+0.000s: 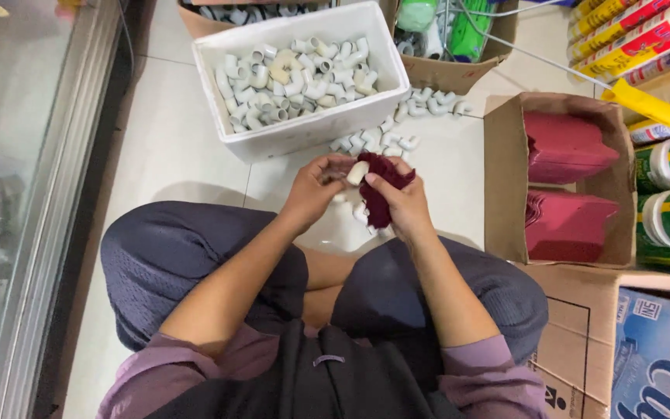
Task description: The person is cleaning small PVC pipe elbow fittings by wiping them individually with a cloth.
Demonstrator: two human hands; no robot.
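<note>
The person sits cross-legged on the tiled floor (180, 147). The left hand (313, 190) pinches a small white pipe elbow (357, 172) between its fingertips, and the right hand (403, 203) has its fingers curled around a dark red cloth (381, 185) pressed against that fitting. Just beyond the hands, loose white fittings (381, 140) lie on the floor. Farther off stands a white foam box (304, 128) full of them. To the right, a cardboard box (505, 186) holds red pads (568, 147).

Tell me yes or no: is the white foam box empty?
No, the white foam box is filled with white pipe elbow fittings, heaped across its inside.
</note>
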